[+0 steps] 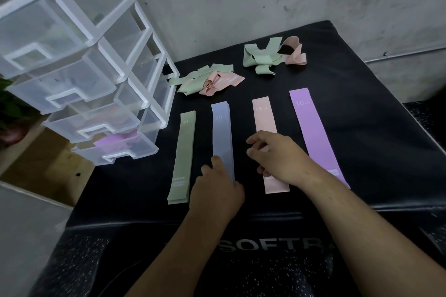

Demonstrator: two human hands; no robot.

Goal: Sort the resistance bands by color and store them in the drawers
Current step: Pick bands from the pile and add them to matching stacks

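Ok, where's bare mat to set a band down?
Widest patch: right of the purple band, out to the edge of the mat. Another near left, between the drawer unit and the green band. Crowded: gaps beside the blue band and pink band, and by the left heap and right heap.

A black padded table [362,128] stands against a grey wall. At its left edge is a clear plastic drawer unit [79,94] with white frames. Four flat bands lie side by side in a row, apart from each other: green band [184,152], pale blue band [222,132], pink band [264,116], purple band [313,132]. Behind them lie two tangled green-and-pink heaps, the left heap [205,79] just beside the drawers and the right heap [265,58] nearer the wall.
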